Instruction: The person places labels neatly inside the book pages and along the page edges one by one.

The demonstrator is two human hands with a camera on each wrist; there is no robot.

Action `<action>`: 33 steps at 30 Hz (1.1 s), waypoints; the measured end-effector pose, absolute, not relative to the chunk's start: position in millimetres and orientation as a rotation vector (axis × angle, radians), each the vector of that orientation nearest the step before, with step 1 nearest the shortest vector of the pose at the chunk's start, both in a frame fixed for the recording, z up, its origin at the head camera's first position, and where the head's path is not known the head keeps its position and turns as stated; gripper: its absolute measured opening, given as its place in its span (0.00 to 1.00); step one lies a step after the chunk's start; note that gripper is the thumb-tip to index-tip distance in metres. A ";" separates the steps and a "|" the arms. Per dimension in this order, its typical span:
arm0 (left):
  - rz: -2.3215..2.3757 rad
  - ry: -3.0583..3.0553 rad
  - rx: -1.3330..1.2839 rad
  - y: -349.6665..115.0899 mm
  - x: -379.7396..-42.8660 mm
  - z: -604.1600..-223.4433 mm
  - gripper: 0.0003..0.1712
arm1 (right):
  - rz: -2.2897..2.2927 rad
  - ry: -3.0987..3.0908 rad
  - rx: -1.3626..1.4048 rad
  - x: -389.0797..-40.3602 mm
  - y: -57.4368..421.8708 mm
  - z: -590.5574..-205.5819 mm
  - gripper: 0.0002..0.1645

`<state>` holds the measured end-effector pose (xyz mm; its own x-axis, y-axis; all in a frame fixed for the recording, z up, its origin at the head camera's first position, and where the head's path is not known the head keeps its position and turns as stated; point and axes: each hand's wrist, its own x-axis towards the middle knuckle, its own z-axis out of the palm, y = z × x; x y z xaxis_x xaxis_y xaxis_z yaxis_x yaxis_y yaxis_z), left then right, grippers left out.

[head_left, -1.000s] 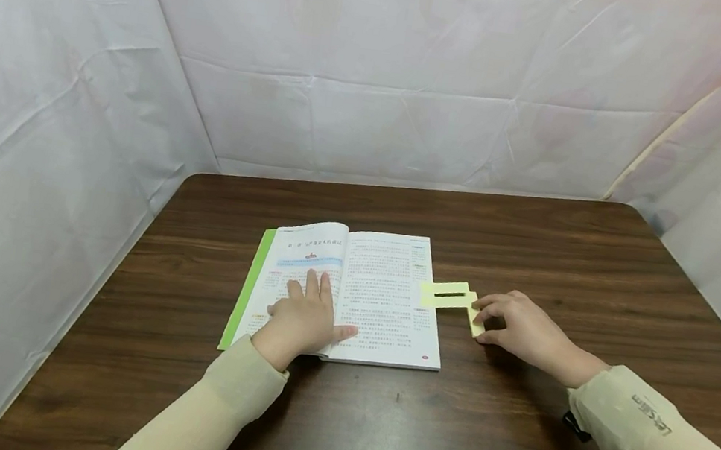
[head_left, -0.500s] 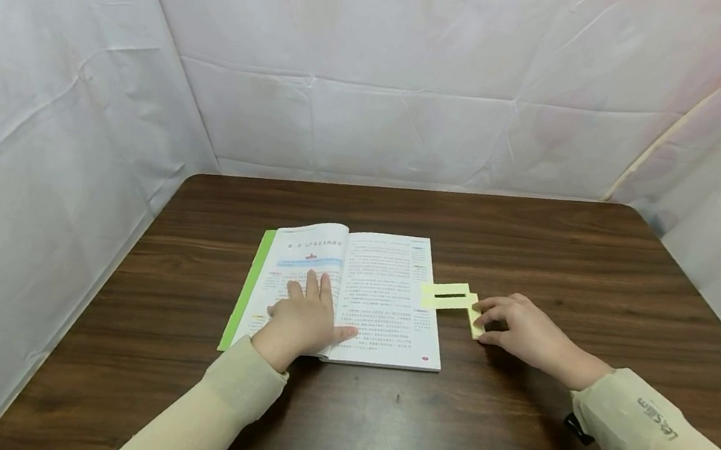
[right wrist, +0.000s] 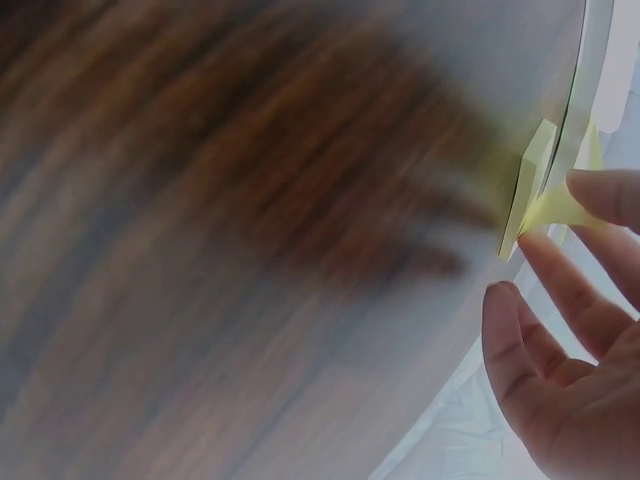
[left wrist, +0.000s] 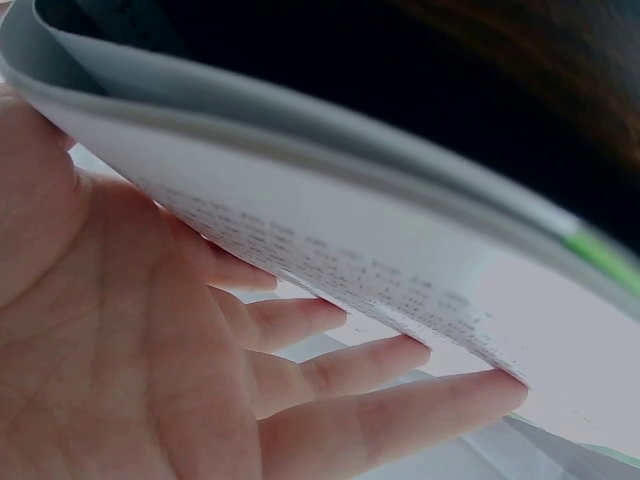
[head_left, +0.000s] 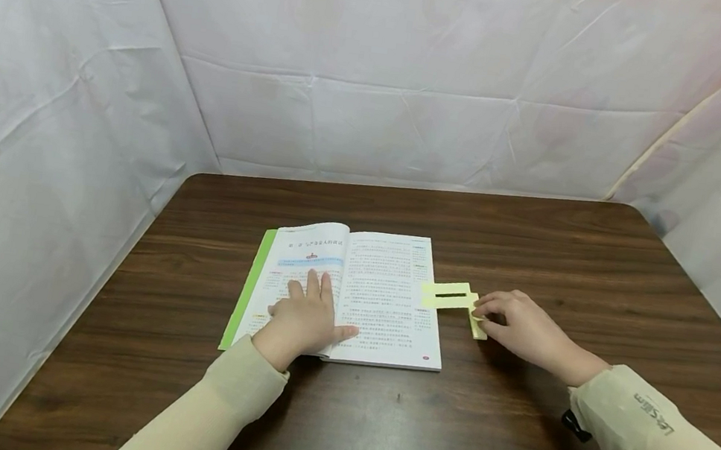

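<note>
An open book (head_left: 390,262) lies on the table, a green cover edge showing at its left. My left hand (head_left: 305,316) rests spread on the left page; in the left wrist view its straight fingers (left wrist: 390,410) lie along the printed paper. Pale yellow sticky notes (head_left: 450,288) stick out past the right page's edge, with a narrow dark slit between them. Beside them on the table is a small yellow sticky note pad (head_left: 479,331). My right hand (head_left: 516,330) pinches the pad's top sheet (right wrist: 557,208) between thumb and finger, and the sheet bends up off the pad (right wrist: 530,185).
The dark wood table (head_left: 362,435) extends around the book on every side. Pale plastic sheeting (head_left: 372,129) hangs behind the table and along both sides. A small black object (head_left: 576,426) sits under the right sleeve's cuff.
My right fingers have drawn closer together at the pad, and its top sheet now curls up in their pinch. The left hand and book stay where they were.
</note>
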<state>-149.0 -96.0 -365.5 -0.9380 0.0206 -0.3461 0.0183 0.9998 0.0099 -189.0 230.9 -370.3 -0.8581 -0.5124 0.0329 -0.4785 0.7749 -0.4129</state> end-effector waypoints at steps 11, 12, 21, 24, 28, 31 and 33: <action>0.001 2.783 0.032 -95.9 -149.0 -364.2 0.61 | -0.684 2.935 -0.699 -195.1 233.0 -372.8 0.14; 0.001 2.784 0.033 -96.0 -148.8 -364.1 0.61 | -0.686 2.935 -0.688 -195.7 233.1 -373.1 0.14; 0.015 2.793 0.035 -97.3 -147.7 -365.5 0.61 | -0.765 2.904 -0.584 -200.4 228.6 -372.8 0.11; 0.013 2.796 0.041 -97.4 -147.7 -366.0 0.61 | -0.780 2.879 -0.557 -202.3 227.4 -372.8 0.12; 0.006 2.798 0.046 -97.0 -148.1 -366.2 0.61 | -0.842 2.791 -0.486 -203.3 228.1 -372.9 0.16; 0.007 2.802 0.047 -96.8 -148.3 -366.6 0.61 | -0.934 2.682 -0.421 -204.0 229.1 -374.0 0.20; 0.008 2.806 0.048 -96.9 -148.7 -367.3 0.61 | -0.998 2.613 -0.380 -204.9 229.8 -375.3 0.22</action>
<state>-148.7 -96.9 -367.3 -0.9436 0.0338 -0.3293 0.0320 0.9994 0.0109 -204.9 229.8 -375.3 -0.9143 -0.3539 -0.1970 -0.1324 0.7208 -0.6804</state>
